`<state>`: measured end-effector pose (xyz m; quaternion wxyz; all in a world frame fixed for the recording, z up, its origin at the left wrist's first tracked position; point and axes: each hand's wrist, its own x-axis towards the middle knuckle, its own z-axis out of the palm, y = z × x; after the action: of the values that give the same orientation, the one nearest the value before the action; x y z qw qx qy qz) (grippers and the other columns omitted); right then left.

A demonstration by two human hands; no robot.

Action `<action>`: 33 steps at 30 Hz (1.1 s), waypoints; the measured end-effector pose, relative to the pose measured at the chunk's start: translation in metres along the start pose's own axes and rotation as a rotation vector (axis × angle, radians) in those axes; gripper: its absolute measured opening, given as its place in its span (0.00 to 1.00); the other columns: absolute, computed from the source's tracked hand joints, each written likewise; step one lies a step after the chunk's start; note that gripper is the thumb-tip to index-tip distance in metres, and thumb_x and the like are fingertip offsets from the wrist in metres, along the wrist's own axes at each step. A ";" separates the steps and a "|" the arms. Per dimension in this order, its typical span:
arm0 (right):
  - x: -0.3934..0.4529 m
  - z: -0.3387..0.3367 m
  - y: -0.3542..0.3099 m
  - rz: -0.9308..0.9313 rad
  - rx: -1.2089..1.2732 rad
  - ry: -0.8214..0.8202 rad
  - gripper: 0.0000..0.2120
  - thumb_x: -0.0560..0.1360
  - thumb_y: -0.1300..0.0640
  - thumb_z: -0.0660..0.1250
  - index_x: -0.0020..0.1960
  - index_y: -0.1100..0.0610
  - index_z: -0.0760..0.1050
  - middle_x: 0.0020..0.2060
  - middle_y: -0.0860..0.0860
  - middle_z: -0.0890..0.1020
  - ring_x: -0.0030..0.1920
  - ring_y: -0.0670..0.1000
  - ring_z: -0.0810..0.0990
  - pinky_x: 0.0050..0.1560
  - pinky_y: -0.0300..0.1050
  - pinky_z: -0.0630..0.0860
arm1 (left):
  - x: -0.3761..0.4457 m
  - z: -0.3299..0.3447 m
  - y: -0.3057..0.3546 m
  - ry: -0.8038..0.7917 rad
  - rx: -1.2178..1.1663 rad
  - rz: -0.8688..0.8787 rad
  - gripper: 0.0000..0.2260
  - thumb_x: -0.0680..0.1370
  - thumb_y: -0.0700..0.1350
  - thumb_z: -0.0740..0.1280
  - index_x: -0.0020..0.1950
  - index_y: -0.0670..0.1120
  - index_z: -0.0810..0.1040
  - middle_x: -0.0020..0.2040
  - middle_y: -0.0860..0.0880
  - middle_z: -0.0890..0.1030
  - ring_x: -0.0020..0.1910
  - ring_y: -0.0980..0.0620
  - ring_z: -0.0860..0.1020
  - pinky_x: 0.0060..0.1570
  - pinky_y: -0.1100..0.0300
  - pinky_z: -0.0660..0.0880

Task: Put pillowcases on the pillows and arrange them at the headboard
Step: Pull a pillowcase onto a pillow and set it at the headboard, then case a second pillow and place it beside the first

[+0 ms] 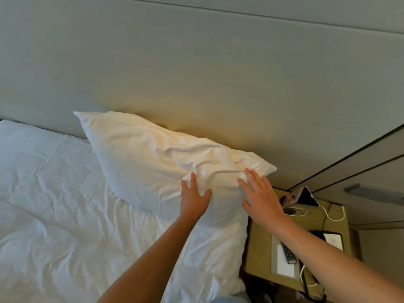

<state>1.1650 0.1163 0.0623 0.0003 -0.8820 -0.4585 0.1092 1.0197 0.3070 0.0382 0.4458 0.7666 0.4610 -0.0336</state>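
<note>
Pillow (157, 158): white, cased, leaning against headboard (196, 79), lower edge on bed (54, 204); propped so as to stand at the head.
Left hand (194, 199): fingers spread flat on pillow's near face, gripping nothing; likely steadying.
Right hand (260, 197): fingers straight, pressing pillow's end nearest the counter (262, 237), probably squaring it.
Remote (288, 253): on counter, beside pillow.

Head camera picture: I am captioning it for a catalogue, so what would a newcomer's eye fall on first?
First the white pillow, leaning against the grey headboard at the right end of the bed. Both hands lie flat and open on its near end: the left hand on its front, the right hand by its right corner. To the right stands a nightstand with a remote and cables.
</note>
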 end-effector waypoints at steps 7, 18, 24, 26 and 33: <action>-0.041 -0.014 0.020 -0.080 0.114 -0.175 0.31 0.83 0.50 0.65 0.84 0.52 0.60 0.86 0.53 0.52 0.85 0.55 0.51 0.83 0.54 0.56 | -0.045 0.033 0.012 -0.072 0.070 -0.026 0.35 0.81 0.58 0.65 0.83 0.49 0.56 0.83 0.44 0.59 0.80 0.43 0.60 0.75 0.49 0.62; -0.165 0.009 0.085 -0.107 0.504 -0.460 0.15 0.83 0.46 0.66 0.68 0.48 0.77 0.64 0.44 0.80 0.64 0.48 0.79 0.62 0.50 0.79 | -0.241 0.113 -0.007 0.113 -0.414 -0.313 0.15 0.82 0.53 0.66 0.65 0.49 0.81 0.61 0.48 0.83 0.60 0.49 0.80 0.54 0.57 0.77; -0.224 0.045 0.120 -0.216 0.645 -0.543 0.04 0.82 0.46 0.68 0.56 0.41 0.80 0.50 0.39 0.84 0.53 0.39 0.81 0.50 0.38 0.77 | -0.372 0.164 -0.020 0.371 -0.727 -0.473 0.10 0.83 0.50 0.64 0.58 0.47 0.83 0.50 0.49 0.86 0.52 0.50 0.85 0.53 0.51 0.82; -0.242 0.054 0.123 -0.286 0.631 -0.581 0.04 0.82 0.46 0.68 0.55 0.40 0.80 0.50 0.38 0.84 0.52 0.38 0.81 0.50 0.38 0.77 | -0.415 0.182 -0.024 0.471 -0.815 -0.540 0.10 0.83 0.49 0.65 0.56 0.46 0.83 0.49 0.47 0.87 0.50 0.49 0.85 0.52 0.51 0.83; -0.315 0.065 0.108 -0.471 0.542 -0.699 0.04 0.81 0.46 0.68 0.54 0.42 0.81 0.47 0.38 0.85 0.50 0.38 0.82 0.50 0.40 0.78 | -0.546 0.241 -0.036 0.718 -0.957 -0.676 0.10 0.84 0.47 0.63 0.54 0.46 0.84 0.47 0.46 0.87 0.47 0.49 0.86 0.51 0.52 0.83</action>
<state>1.0644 -0.2078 0.0484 0.1005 -0.6335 -0.5729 0.5103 0.7676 -0.2278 0.1230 0.5198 0.2632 0.7582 0.2927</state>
